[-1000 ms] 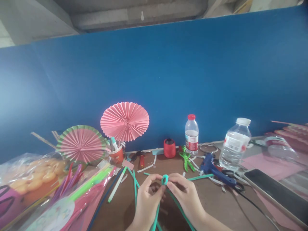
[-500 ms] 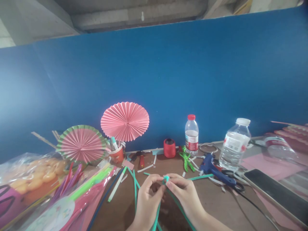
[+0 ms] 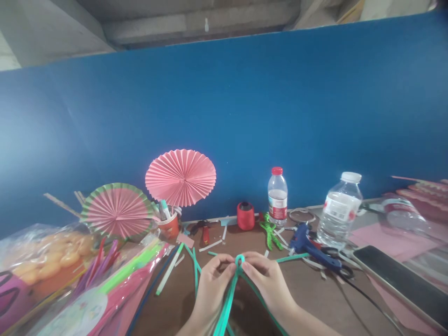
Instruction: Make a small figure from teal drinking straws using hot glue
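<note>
Both hands meet low in the middle of the view, over the brown table. Between their fingertips is a teal pipe cleaner (image 3: 240,259), bent into a small loop at the top. My left hand (image 3: 214,289) pinches the loop's left side between thumb and forefinger. On the other side, my right hand (image 3: 269,285) pinches it in the same way. Teal lengths run down from the loop, a thick bundle by the left wrist and a thinner one under the right palm. Their lower ends leave the frame.
Loose teal strips (image 3: 195,270) lie left of my hands. A blue glue gun (image 3: 311,247), a phone (image 3: 402,282) and water bottles (image 3: 339,212) stand or lie to the right. Behind are red thread (image 3: 245,217), green pliers-like clips (image 3: 269,232) and pink paper fans (image 3: 180,178). Plastic-wrapped supplies (image 3: 87,298) fill the left.
The teal loop now shows more openly above my fingertips, and the teal lengths by my left wrist are more exposed. Both hands keep their pinch and have barely moved.
</note>
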{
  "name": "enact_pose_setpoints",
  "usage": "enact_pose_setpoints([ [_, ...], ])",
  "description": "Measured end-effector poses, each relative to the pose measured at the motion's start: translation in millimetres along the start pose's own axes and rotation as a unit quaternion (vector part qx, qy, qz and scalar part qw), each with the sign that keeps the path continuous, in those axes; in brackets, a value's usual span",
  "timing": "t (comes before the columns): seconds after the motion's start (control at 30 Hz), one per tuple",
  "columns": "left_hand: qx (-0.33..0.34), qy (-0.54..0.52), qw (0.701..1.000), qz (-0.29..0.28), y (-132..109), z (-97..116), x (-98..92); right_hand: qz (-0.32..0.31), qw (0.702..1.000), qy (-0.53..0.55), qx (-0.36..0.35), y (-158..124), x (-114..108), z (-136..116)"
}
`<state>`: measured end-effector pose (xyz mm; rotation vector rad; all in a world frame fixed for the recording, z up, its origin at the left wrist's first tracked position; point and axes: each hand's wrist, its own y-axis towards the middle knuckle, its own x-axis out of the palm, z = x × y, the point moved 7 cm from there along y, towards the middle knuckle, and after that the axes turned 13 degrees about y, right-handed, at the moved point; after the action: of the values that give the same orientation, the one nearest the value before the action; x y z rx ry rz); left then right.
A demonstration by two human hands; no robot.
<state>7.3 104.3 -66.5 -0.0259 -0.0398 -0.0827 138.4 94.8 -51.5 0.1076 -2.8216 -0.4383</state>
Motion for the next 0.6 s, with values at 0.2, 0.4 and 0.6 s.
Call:
enact_pose_setpoints([
  [0.2, 0.033, 0.081, 0.996, 0.016, -2, 8, -2.5, -0.003, 1.000, -0.010, 0.007, 0, 1, 0],
  [0.4, 0.139, 0.191, 0.970, 0.052, -6, 21, -7.2, -0.007, 1.000, -0.017, 0.008, 0, 1, -1],
  [0.6, 0.159, 0.235, 0.957, 0.063, -9, 24, -7.1, -0.013, 0.999, -0.030, -0.001, -1, 4, -1],
])
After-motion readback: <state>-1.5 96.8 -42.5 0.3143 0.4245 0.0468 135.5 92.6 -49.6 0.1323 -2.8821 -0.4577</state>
